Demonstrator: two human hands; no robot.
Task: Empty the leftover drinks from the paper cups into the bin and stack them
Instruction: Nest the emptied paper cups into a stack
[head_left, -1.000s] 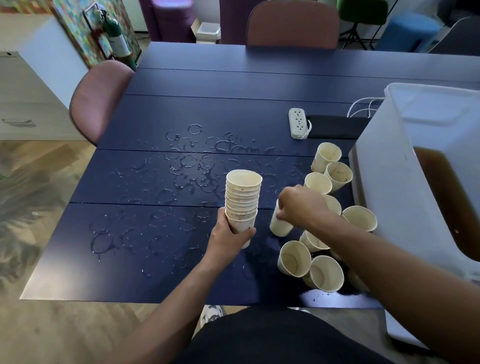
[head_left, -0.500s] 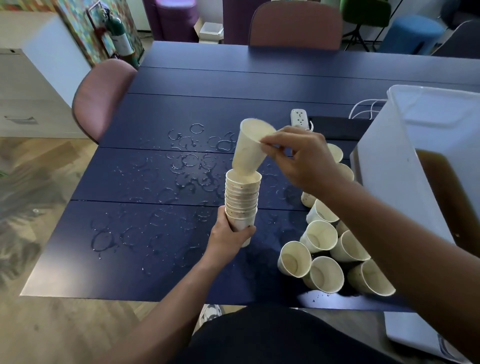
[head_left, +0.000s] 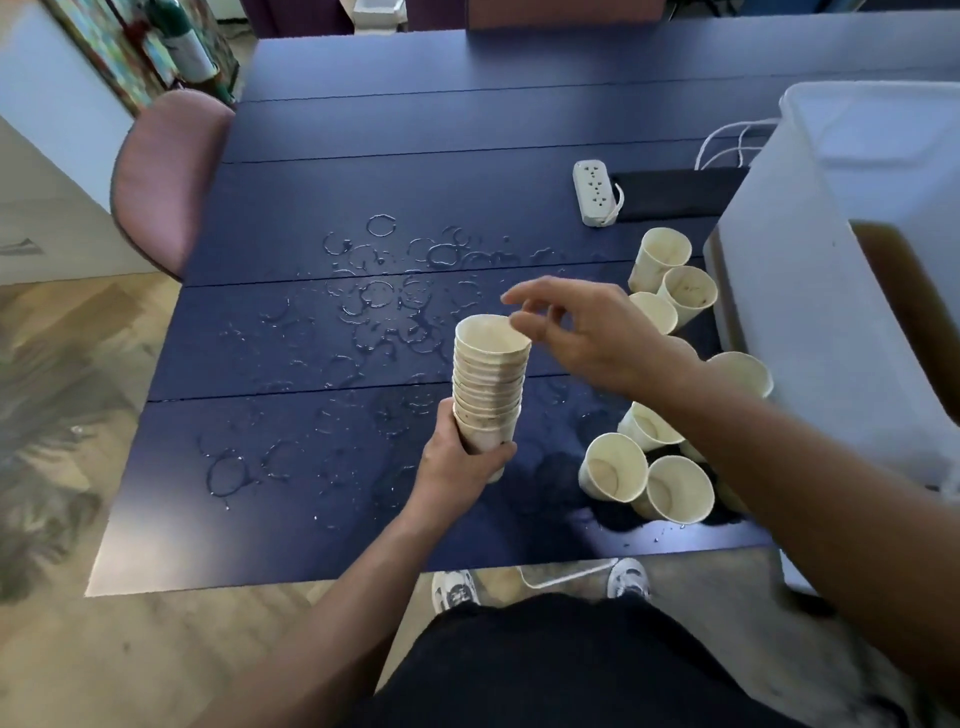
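A: Item one, the hands?

B: I log the left hand (head_left: 457, 460) with fingers curled round the bottom cup of the stack of cups (head_left: 488, 382), holding it upright above the table (head_left: 291, 499). The right hand (head_left: 587, 332) hovers at the stack's top rim, fingers spread and loosely bent, gripping nothing; its lowest fingertips sit right at the rim, and I cannot tell whether they touch it.

A: Item two, the loose cups?

B: I count a cluster of empty cups (head_left: 644, 483) on the table, under and beyond the right forearm, well to the right of the left fingers. Some lean on each other. Three more cups (head_left: 670, 270) stand past the right fingertips, just beside the bin (head_left: 800, 291).

A: The bin?

B: White, translucent, at the table's right edge, with brown liquid (head_left: 904, 291) inside.

A: Other entries?

B: Wet rings (head_left: 384, 306) on the tabletop beyond the left fingers; a power strip (head_left: 595, 192) farther out; a pink chair (head_left: 161, 176) to the left.
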